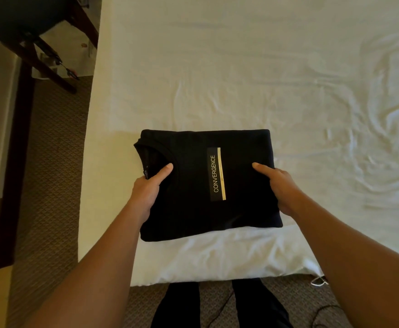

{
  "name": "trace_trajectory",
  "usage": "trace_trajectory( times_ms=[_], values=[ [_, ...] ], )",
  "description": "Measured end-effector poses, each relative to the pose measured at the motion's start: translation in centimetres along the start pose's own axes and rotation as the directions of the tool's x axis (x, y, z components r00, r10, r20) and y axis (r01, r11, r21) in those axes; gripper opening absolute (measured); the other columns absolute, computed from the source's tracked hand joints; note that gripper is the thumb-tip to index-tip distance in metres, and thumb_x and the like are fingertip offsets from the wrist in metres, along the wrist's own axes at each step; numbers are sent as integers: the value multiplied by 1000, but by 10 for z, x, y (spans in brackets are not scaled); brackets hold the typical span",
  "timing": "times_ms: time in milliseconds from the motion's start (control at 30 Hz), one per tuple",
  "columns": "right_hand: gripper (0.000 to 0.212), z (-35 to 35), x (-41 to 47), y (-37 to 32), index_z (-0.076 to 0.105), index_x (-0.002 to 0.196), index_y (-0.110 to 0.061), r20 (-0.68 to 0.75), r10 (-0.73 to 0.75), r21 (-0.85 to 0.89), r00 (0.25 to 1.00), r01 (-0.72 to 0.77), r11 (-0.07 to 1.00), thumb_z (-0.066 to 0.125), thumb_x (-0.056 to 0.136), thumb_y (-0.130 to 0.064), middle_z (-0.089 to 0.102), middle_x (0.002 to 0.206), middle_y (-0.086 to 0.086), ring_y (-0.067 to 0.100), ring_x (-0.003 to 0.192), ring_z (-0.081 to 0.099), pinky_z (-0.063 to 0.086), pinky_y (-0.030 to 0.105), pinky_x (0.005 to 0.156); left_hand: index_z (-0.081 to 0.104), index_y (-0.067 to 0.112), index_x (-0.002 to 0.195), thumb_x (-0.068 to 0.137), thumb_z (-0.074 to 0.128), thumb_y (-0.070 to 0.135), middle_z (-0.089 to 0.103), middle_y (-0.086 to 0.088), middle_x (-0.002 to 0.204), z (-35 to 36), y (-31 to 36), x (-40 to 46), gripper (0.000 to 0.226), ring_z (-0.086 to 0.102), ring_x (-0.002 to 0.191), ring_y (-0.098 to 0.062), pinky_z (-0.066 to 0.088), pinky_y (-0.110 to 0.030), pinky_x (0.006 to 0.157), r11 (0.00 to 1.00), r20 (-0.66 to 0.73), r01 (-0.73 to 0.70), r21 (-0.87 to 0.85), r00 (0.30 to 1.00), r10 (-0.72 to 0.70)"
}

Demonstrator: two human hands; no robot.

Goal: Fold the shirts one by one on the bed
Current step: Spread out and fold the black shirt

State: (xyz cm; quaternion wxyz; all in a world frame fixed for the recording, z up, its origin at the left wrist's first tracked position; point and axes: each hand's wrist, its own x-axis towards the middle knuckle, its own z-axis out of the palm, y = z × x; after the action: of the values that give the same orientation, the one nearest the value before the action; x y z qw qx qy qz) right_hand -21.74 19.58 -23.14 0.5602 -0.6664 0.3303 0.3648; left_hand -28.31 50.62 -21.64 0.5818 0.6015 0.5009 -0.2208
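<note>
A folded black shirt (208, 183) sits at the bed's (241, 67) near edge, six o'clock; left hand (146, 190) and right hand (281, 188) each grip a side. Keeping both sides level should preserve the fold.

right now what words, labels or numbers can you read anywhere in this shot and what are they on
"CONVERGENCE": printed sideways in pale letters on a dark panel beside a pale bar, on the folded black shirt that both hands hold.
Neck tag inside the shirt's collar: there is print on it, too small to read.
No other readable text on the bed or elsewhere.
</note>
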Motion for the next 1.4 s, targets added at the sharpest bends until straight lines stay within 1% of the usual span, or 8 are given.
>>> trace_trajectory(
  times_ms=[100,200,467,733,933,1167,1267,1400],
  values=[
    [51,2,-9,-3,56,127,-18,-3,-61,-57,998,61,997,73,88,-47,69,114,8,29,102,69,59,46,89,64,23,125,80,81,51,73,-4,113,-7,0,-2,56,70,103,-32,53,-53,99,996,70,-45,78,997,40],
    [49,6,-27,-8,54,128,-17,-20,-136,-102,991,133,986,71,90,-43,67,112,5,25,100,68,60,40,83,62,28,128,91,73,42,72,1,117,-11,3,-10,40,68,107,-29,51,-53,102,988,104,-118,98,989,107],
    [50,16,-106,-46,56,128,-15,-76,-294,-228,953,271,935,69,91,-46,68,111,4,23,99,68,59,35,77,63,26,128,92,73,35,72,2,117,-45,27,-79,39,68,108,-25,51,-50,103,966,86,-259,-7,962,259],
    [54,59,-218,-110,56,127,-13,-34,-386,-331,922,354,875,59,94,-55,67,113,5,26,103,66,59,42,87,63,32,126,92,73,34,70,1,121,-135,75,-192,36,65,114,-24,47,-50,106,939,90,-326,-111,937,336],
    [52,95,-270,-168,59,128,-10,126,-439,-349,890,454,820,64,94,-49,68,116,6,27,105,66,57,43,90,66,28,127,87,78,34,73,-1,117,-191,94,-255,42,68,110,-28,48,-54,105,901,-74,-383,-205,924,376],
    [57,131,-310,-211,51,137,-17,291,-505,-361,812,582,728,66,92,-49,62,128,6,29,112,62,54,51,98,71,28,113,88,78,34,75,-6,111,-216,80,-322,27,70,103,-35,49,-59,101,805,-301,-446,-392,889,346],
    [57,141,-328,-222,51,138,-15,362,-531,-391,766,642,660,66,93,-47,61,131,5,30,114,61,52,49,99,70,31,107,90,76,33,75,-6,110,-218,62,-349,18,69,102,-35,50,-59,99,750,-397,-477,-458,865,308],
    [55,162,-353,-229,51,139,-13,495,-536,-388,684,726,568,63,96,-45,59,131,5,26,112,58,51,40,92,69,33,114,88,77,38,74,-4,114,-227,37,-385,28,69,104,-34,51,-57,98,683,-482,-522,-511,832,275]
  ],
)
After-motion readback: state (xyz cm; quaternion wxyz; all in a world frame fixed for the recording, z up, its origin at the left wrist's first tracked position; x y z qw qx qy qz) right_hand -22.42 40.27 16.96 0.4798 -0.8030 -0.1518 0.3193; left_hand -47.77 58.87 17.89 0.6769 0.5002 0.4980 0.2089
